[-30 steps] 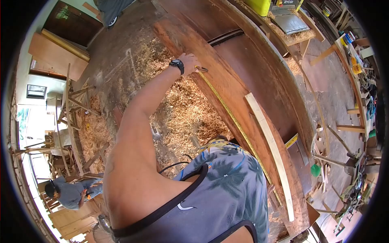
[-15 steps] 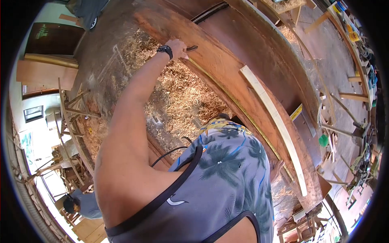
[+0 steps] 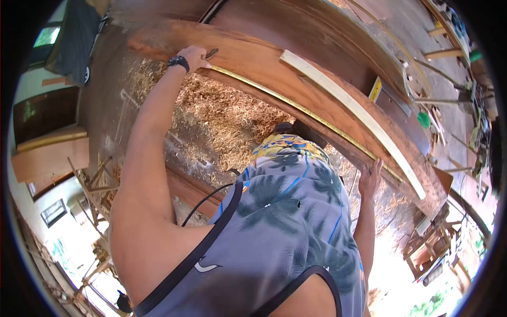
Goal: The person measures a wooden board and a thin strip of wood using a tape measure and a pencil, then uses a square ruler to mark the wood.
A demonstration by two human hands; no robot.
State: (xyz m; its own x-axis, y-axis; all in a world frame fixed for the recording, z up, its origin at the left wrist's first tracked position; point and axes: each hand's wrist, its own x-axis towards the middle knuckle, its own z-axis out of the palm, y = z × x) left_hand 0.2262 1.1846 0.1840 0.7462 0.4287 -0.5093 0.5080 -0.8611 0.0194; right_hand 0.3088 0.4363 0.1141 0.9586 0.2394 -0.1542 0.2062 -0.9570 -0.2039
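Note:
A long reddish-brown plank (image 3: 248,53) lies across the view. Along its near edge runs a yellow tape measure blade (image 3: 301,108). At the blade's left end, my left hand (image 3: 194,57), with a black watch on the wrist, is closed on the tape. A small dark object (image 3: 212,53) sticks out past its fingers; I cannot make out what it is. My right hand (image 3: 371,179) touches the tape and plank edge farther right, its fingers stretched out. On the plank rests a pale curved wood strip (image 3: 354,119).
Wood shavings (image 3: 227,111) cover the floor beneath the plank's near side. Beyond the plank is a brown panel (image 3: 296,26) with a yellow-marked metal tool (image 3: 376,90) on it. Wooden frames stand at both sides, and a green object (image 3: 423,119) lies at right.
The view has turned, so the plank sits higher and flatter. My right hand, mostly hidden before, now shows fully at the tape. My left hand still holds its end.

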